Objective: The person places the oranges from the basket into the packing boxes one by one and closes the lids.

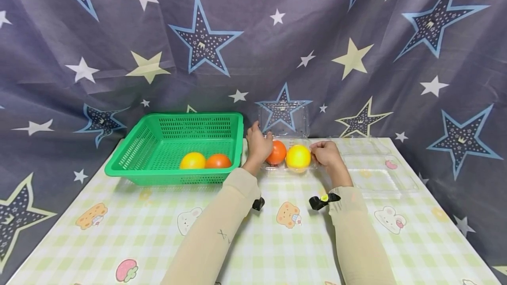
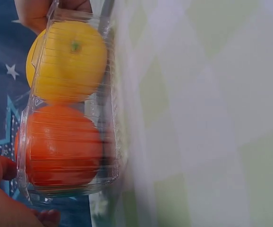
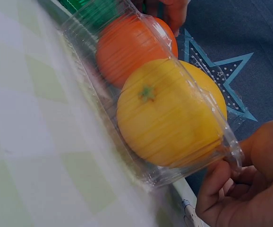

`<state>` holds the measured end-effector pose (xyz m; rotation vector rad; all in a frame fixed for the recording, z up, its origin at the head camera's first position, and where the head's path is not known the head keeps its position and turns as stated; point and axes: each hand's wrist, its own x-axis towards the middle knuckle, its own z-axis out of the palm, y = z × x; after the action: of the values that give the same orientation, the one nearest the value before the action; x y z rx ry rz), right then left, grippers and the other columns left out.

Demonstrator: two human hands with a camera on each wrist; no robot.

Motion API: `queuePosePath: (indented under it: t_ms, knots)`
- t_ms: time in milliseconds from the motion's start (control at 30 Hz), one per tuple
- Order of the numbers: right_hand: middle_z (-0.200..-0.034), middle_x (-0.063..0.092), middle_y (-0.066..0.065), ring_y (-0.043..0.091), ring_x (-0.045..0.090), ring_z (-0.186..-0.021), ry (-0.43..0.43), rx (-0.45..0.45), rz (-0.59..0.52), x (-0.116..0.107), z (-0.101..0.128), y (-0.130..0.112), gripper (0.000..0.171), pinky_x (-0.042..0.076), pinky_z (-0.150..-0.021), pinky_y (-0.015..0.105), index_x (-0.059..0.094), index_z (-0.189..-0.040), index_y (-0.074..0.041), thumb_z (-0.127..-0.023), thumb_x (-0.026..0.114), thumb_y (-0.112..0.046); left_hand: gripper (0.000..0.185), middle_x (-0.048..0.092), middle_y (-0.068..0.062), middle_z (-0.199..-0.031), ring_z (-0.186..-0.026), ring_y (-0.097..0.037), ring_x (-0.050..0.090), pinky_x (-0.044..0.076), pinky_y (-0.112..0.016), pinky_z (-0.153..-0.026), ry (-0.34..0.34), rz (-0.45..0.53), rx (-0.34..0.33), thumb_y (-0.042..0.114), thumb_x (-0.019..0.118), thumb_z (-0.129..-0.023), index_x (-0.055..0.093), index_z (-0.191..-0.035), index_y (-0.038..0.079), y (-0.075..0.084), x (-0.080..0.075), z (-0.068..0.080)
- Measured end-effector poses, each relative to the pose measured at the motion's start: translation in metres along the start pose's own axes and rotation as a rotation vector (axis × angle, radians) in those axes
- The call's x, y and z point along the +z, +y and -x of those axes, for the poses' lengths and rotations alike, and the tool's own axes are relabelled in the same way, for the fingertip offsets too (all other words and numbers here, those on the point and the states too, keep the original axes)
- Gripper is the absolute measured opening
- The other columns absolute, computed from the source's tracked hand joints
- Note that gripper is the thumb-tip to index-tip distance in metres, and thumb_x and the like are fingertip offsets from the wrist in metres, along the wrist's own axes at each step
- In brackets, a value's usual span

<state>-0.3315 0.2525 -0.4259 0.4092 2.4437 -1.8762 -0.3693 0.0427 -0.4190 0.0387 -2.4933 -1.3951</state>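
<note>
A clear plastic clamshell box (image 2: 109,177) stands on the table with its lid (image 1: 283,115) raised against the curtain. Inside lie a round red-orange fruit (image 1: 276,152) on the left and a round yellow fruit (image 3: 170,118) with a green stem mark on the right. My left hand (image 1: 259,145) holds the box's left end, its thumb at the rim beside the red-orange fruit; the far fingers are partly hidden. At the other end, my right hand (image 1: 327,154) pinches the rim next to the yellow fruit between thumb and curled fingers.
Left of the box stands a green plastic basket (image 1: 174,173) holding another yellow fruit (image 1: 192,160) and another red-orange fruit (image 1: 218,161). To the right lies a second clear box (image 1: 380,179). A starry curtain (image 1: 237,56) hangs along the table's back edge.
</note>
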Motion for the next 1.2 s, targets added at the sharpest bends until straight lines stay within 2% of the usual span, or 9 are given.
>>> queuePosePath:
  t_ms: [100,300,567,767,967,1200]
  knots:
    - [-0.083,0.055,0.009,0.013,0.049,-0.060,-0.004,-0.005,0.001,0.000,-0.001,0.000,0.028,0.042,-0.053,0.024,0.059,-0.123,0.011,-0.106,0.046,-0.006,0.065,0.044,-0.024,-0.151,-0.141,-0.038,0.042,0.034,-0.045,-0.118,-0.010,0.024,-0.012,0.016,0.064,-0.100,0.036,-0.156,0.001,-0.001,0.000,-0.002]
    - [-0.082,0.056,0.009,0.014,0.049,-0.059,-0.008,-0.005,-0.001,0.000,-0.001,0.001,0.028,0.042,-0.052,0.024,0.059,-0.124,0.011,-0.106,0.046,-0.006,0.067,0.046,-0.026,-0.150,-0.141,-0.040,0.043,0.035,-0.046,-0.118,-0.024,0.033,0.012,0.011,0.065,-0.098,0.035,-0.157,0.000,-0.002,-0.002,-0.003]
    - [-0.081,0.056,0.009,0.013,0.049,-0.059,-0.006,-0.004,-0.008,0.001,-0.003,0.002,0.029,0.042,-0.052,0.024,0.058,-0.125,0.012,-0.106,0.046,-0.007,0.060,0.049,-0.023,-0.137,-0.130,-0.034,0.050,0.041,-0.041,-0.112,0.051,0.098,0.036,0.006,0.062,-0.098,0.039,-0.154,-0.001,0.002,-0.005,-0.002]
    - [-0.081,0.055,0.009,0.013,0.048,-0.058,0.003,-0.003,-0.011,0.002,-0.002,0.002,0.029,0.041,-0.052,0.024,0.058,-0.126,0.012,-0.106,0.047,-0.007,0.047,0.050,-0.020,-0.132,-0.124,-0.032,0.053,0.044,-0.040,-0.108,0.104,0.125,0.093,0.006,0.060,-0.100,0.049,-0.146,0.003,0.004,-0.005,-0.002]
    - [-0.081,0.055,0.009,0.013,0.048,-0.057,0.004,-0.001,-0.015,0.001,-0.001,0.002,0.029,0.041,-0.052,0.024,0.058,-0.125,0.012,-0.106,0.048,-0.006,0.038,0.053,-0.019,-0.127,-0.118,-0.032,0.054,0.044,-0.039,-0.106,0.177,0.155,0.193,0.003,0.057,-0.101,0.053,-0.139,0.002,0.011,-0.008,-0.003]
    - [-0.080,0.056,0.009,0.014,0.049,-0.058,-0.004,0.003,-0.012,-0.001,-0.002,0.002,0.028,0.042,-0.052,0.025,0.059,-0.124,0.010,-0.106,0.046,-0.006,0.038,0.051,-0.018,-0.130,-0.121,-0.029,0.053,0.044,-0.037,-0.107,0.177,0.150,0.261,0.003,0.056,-0.102,0.053,-0.141,0.002,0.022,-0.015,0.000]
